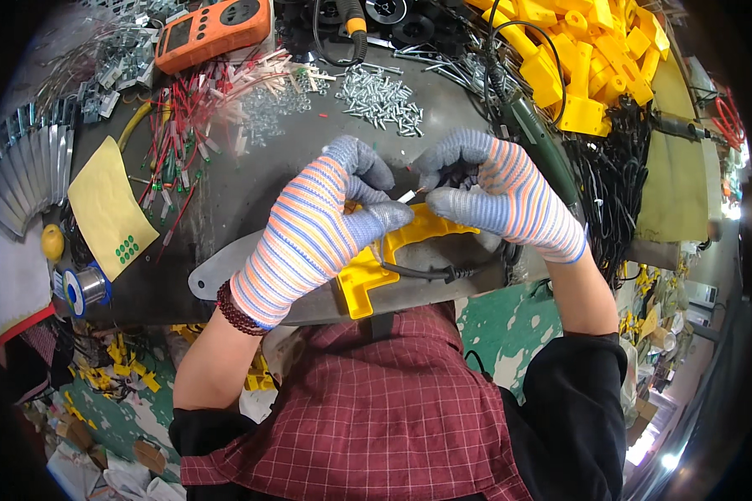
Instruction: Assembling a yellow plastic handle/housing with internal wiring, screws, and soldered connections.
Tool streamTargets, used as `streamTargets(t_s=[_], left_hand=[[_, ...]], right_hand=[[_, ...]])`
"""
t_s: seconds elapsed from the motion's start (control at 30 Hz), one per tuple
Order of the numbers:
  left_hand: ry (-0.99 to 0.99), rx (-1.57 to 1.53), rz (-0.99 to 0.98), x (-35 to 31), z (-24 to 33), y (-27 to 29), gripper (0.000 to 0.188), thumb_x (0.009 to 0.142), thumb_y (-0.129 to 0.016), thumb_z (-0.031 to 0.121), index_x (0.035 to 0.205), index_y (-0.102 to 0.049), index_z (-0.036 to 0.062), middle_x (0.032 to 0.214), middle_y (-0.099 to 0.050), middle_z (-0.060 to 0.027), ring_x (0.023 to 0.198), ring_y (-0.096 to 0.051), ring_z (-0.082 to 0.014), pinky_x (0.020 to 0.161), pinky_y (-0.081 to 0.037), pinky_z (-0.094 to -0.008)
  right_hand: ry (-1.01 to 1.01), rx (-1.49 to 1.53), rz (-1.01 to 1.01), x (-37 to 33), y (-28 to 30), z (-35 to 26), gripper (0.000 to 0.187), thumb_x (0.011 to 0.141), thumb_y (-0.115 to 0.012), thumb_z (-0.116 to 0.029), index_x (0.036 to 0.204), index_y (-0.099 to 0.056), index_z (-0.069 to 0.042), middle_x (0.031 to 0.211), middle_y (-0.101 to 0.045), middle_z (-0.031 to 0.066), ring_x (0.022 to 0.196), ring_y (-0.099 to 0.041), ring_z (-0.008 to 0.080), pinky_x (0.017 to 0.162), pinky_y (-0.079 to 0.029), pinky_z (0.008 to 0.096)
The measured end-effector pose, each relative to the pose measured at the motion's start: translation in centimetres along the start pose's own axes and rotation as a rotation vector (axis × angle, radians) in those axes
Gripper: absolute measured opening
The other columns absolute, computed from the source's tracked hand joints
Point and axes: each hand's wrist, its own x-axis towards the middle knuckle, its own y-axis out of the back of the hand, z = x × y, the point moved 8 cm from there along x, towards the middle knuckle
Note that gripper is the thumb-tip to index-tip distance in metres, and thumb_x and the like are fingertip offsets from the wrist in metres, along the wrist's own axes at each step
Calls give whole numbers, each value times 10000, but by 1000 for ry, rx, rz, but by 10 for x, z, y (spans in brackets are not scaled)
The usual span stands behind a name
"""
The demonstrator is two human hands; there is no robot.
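My left hand (313, 230), in a striped glove with grey fingertips, is curled closed above a yellow plastic housing half (360, 288). My right hand (510, 192), gloved alike, faces it with thumb and fingers drawn together. Between the fingertips shows a small white tube-like piece (407, 197) with a thin wire end near the right fingers. What each hand pinches is mostly covered by the gloves. A dark cord (418, 272) with a ribbed sleeve lies across the housing, below the hands. The housing rests at the near edge of the grey table (251, 192).
Screws (380, 98) lie in a pile beyond my hands. Red wires with white connectors (184, 125) and an orange multimeter (215, 35) are at left, near a yellow sheet (110, 204) and a solder spool (87, 290). Yellow housings (585, 58), a green tool (536, 142) and black cords (607, 179) occupy the right.
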Motion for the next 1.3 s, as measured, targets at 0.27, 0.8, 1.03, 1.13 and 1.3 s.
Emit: streamTargets(t_s=[0.27, 0.8, 1.03, 1.13, 1.3], left_hand=[[-46, 163, -108, 0, 12, -8, 202, 845, -690, 109, 993, -646, -22, 863, -676, -58, 798, -630, -118, 750, -505, -274], [-2, 4, -132, 2, -1, -9, 148, 869, -643, 102, 958, -651, -15, 851, -670, -82, 811, -613, -128, 780, -492, -286], [131, -121, -111, 1, -3, -10, 170, 861, -659, 101, 990, -631, -7, 908, -669, -47, 851, -609, -107, 803, -484, -267], [117, -161, -109, 3, -3, -8, 183, 874, -647, 108, 1006, -609, -14, 896, -658, -55, 848, -608, -102, 790, -480, -255], [69, -99, -59, 4, -2, -6, 165, 876, -649, 124, 983, -606, 6, 888, -660, -50, 869, -633, -120, 817, -495, -270]], right_hand=[[243, -358, 83, -6, -10, -21, 143, 885, -647, -130, 958, -616, -11, 885, -624, 156, 808, -627, 319, 723, -497, 351], [420, -958, 441, -108, -46, 29, 299, 701, -756, -238, 974, -680, -139, 893, -629, -2, 838, -583, 229, 793, -443, 395], [369, -885, 698, -127, -6, 31, 313, 746, -697, -32, 1050, -624, -46, 1001, -640, 110, 917, -614, 310, 848, -482, 429], [358, -870, 781, -119, -4, 40, 308, 768, -651, -12, 1072, -619, -52, 1019, -635, 109, 929, -609, 315, 849, -480, 422], [310, -669, 746, -103, -9, 52, 349, 781, -598, 4, 1126, -613, -39, 974, -647, 141, 887, -621, 345, 810, -492, 437]])
